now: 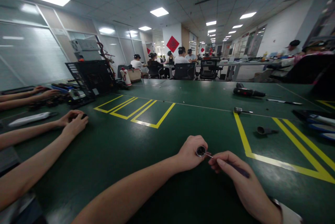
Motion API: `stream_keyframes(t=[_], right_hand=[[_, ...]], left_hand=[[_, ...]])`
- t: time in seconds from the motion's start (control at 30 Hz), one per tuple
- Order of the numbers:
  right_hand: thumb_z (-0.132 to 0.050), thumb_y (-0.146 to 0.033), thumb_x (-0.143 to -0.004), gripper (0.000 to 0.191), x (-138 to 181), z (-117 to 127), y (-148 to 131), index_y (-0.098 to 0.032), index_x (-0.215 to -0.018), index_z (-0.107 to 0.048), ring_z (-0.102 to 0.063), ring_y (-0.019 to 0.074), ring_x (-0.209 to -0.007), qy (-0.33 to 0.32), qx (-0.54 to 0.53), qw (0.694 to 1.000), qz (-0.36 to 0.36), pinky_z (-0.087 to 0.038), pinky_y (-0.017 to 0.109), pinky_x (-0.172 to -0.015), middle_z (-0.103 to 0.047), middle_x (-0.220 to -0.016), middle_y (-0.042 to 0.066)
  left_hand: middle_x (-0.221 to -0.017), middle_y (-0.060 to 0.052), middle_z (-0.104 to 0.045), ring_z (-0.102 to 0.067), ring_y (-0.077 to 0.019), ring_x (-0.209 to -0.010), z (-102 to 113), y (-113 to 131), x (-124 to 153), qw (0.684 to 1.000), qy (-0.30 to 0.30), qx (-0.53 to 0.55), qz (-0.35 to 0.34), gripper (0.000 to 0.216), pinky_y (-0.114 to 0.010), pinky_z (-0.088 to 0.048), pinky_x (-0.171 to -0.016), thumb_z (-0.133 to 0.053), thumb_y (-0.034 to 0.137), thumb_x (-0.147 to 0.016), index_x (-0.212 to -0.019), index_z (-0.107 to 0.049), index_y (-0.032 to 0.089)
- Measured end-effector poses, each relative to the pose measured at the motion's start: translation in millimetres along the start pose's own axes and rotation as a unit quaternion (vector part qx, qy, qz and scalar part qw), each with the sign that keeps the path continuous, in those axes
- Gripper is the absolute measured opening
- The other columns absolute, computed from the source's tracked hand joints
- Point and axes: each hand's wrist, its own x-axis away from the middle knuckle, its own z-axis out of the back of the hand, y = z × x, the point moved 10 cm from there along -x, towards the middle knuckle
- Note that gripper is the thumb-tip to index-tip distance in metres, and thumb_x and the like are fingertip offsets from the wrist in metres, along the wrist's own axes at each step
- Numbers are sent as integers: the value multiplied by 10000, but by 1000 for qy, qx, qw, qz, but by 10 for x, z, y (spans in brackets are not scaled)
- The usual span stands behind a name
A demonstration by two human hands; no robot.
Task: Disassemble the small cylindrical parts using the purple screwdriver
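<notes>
My left hand (190, 153) is closed around a small round metal part (201, 151), holding it just above the green table (146, 154). My right hand (235, 175) pinches a thin dark-handled tool (235, 168) whose metal tip touches that round part. Both hands meet low in the middle of the view.
A co-worker's hands (73, 119) rest on the table at left, more hands (42, 93) behind them. A black computer case (90, 77) stands at back left. A small dark funnel-shaped part (263, 130), a bit (242, 111), an electric screwdriver (247, 92) and pliers (316, 121) lie at right. Yellow tape lines mark the table. Several people sit at far desks.
</notes>
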Motion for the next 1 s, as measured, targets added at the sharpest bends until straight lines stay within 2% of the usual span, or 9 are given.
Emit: stream_keyframes(t=[0.17,0.3,0.43,0.7,0.83,1.0], right_hand=[[-603,-376,-806,188,-22,-23,20,-209,-806,-691,-589,198,-806,7,-80,996,-42,-452,332,-719,-679,-841,39],[-617,-370,-796,179,-21,-48,1,-206,-793,-689,-589,193,-801,4,-110,993,-50,-453,327,-709,-673,-846,35],[-601,-375,-813,186,-7,-34,19,-210,-810,-686,-589,192,-805,0,-78,996,-44,-452,330,-722,-673,-852,35],[-568,-392,-839,201,20,53,-25,-221,-851,-673,-595,198,-824,16,-2,1000,14,-460,334,-733,-668,-859,35],[-558,-391,-844,203,37,14,-110,-223,-857,-671,-596,192,-801,4,20,999,37,-463,329,-723,-667,-857,35],[-549,-384,-849,204,45,-35,-120,-223,-864,-672,-595,196,-806,-20,41,998,30,-459,334,-731,-665,-870,37]], left_hand=[[-712,16,-542,-512,-125,-700,11,-24,3,1000,11,7,10,142,-261,-363,-710,-631,194,-753,-685,-512,160],[-719,13,-545,-511,-125,-697,-3,-57,-1,1000,5,7,24,144,-258,-365,-701,-635,199,-753,-684,-514,161],[-732,15,-555,-516,-121,-703,-13,-57,-3,1000,-1,4,24,140,-258,-369,-714,-643,200,-751,-692,-522,161],[-738,16,-566,-527,-120,-712,-8,-28,4,1000,-4,-7,18,114,-257,-375,-720,-633,197,-751,-717,-530,162],[-722,13,-568,-529,-123,-697,-23,-37,-3,1000,-4,-18,16,121,-258,-374,-701,-636,211,-746,-705,-533,164],[-732,2,-575,-538,-128,-708,-7,4,-2,999,10,-34,-4,134,-263,-375,-697,-630,243,-761,-703,-539,163]])
